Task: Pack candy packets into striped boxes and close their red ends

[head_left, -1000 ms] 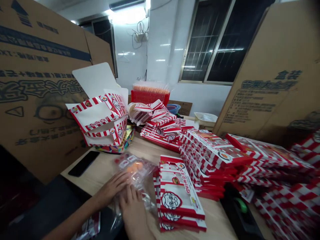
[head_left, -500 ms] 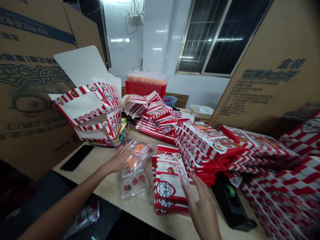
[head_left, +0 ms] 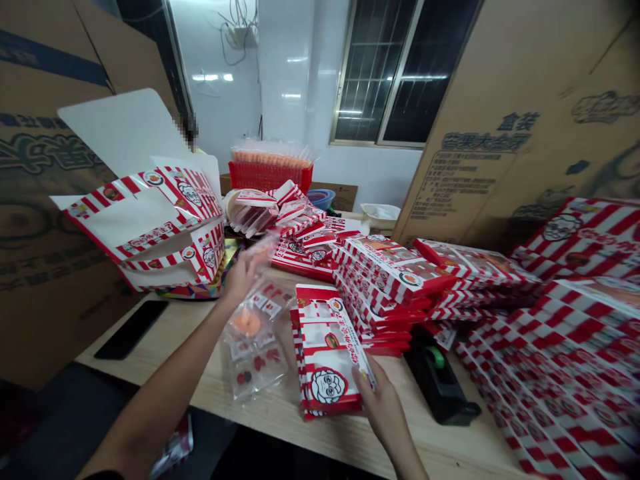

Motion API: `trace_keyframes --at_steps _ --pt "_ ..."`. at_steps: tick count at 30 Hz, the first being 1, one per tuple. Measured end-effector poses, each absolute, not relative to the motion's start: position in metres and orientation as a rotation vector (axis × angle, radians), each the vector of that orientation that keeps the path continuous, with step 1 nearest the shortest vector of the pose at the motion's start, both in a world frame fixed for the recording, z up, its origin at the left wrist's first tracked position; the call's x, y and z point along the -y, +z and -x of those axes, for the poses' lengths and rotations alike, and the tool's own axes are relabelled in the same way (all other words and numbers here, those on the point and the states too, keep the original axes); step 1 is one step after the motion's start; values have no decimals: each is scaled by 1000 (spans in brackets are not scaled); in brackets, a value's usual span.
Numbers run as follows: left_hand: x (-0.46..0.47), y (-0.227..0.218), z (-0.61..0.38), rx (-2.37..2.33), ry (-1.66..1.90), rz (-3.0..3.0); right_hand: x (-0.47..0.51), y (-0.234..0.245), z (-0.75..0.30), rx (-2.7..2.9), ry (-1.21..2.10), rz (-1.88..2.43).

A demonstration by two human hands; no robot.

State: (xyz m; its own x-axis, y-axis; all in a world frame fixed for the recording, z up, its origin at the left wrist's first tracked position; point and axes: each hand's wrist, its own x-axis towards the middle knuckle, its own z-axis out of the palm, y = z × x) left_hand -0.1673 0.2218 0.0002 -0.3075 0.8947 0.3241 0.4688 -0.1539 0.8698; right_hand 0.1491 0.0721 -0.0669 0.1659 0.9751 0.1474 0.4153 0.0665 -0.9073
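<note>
White tiled walls and a barred window (head_left: 375,73) behind, and down at the light wooden table (head_left: 165,340) it's all happening! Far left, a big cardboard carton (head_left: 45,213) stands open with its flaps up, a black smartphone (head_left: 131,329) lying flat on the wood just below it. Next along, an open red-and-white striped paper box (head_left: 145,220) sits tilted on a colourful patterned package (head_left: 187,292). Now the left hand (head_left: 243,277), raised off the table, fingers pressed together on a blurred clear plastic strip (head_left: 263,248) - exact grip too smeared to call. Right beneath it, a clear plastic bag (head_left: 255,343) lies on the table, orange and red pieces showing through. Behind the action, a red plastic crate (head_left: 270,177) carries a wrapped orange-topped load, with a blue bowl (head_left: 320,198) off to its right. Centre stage, a stack of flat red-and-white boxes (head_left: 327,350), a cartoon face printed on top, and the right hand (head_left: 383,400) clamps its lower right edge, thumb and curled fingers closing on the card - what a hold! Just past it, a black tape dispenser (head_left: 437,377) with a green core, then long piles of printed boxes (head_left: 555,367) running off to the right, backed by another cardboard carton (head_left: 500,120).
</note>
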Motion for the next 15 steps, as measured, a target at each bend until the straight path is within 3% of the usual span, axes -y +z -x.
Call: trace_keyframes --at_steps 5,10,15 --pt "-240 34 170 -1382 1799 -1141 -65 -59 -154 1472 562 1490" --pt "-232 30 163 -1139 1773 -964 -50 -45 -172 1507 539 1445" --pt "-218 25 177 -1107 1587 -1021 -23 -40 -218 1335 765 1569"
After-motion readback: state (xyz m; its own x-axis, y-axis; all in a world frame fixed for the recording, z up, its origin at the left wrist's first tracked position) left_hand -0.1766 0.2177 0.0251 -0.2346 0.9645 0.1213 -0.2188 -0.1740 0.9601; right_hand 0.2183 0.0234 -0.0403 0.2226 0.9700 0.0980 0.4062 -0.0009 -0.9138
